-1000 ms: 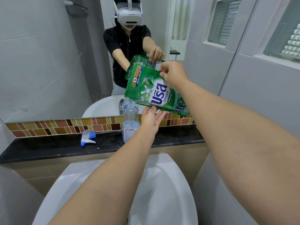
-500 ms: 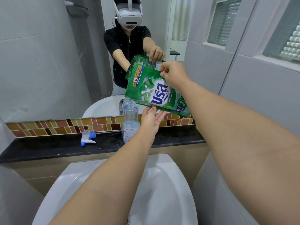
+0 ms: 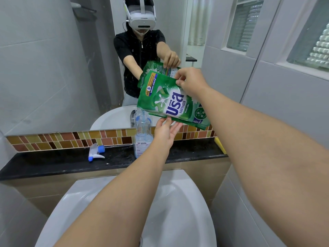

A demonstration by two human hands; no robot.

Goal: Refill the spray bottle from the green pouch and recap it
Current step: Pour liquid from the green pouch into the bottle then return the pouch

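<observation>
A: What can't you make out?

B: The green pouch (image 3: pixel 170 102) covers the mouth of the spray bottle (image 3: pixel 143 134), so where its lowest corner meets the neck is unclear. The left hand (image 3: pixel 165 130) hides the bottle's right side, and its fingertips slip under the pouch.

A: And the right hand (image 3: pixel 191 82)?

B: It covers the pouch's top corner; the fingertips behind it are out of sight. The bottle's label print is too small to read.

A: Anything cut off?

B: The basin (image 3: pixel 187 211) runs off the bottom edge, both forearms too. The forearm hides part of the desk (image 3: pixel 62 163).
</observation>
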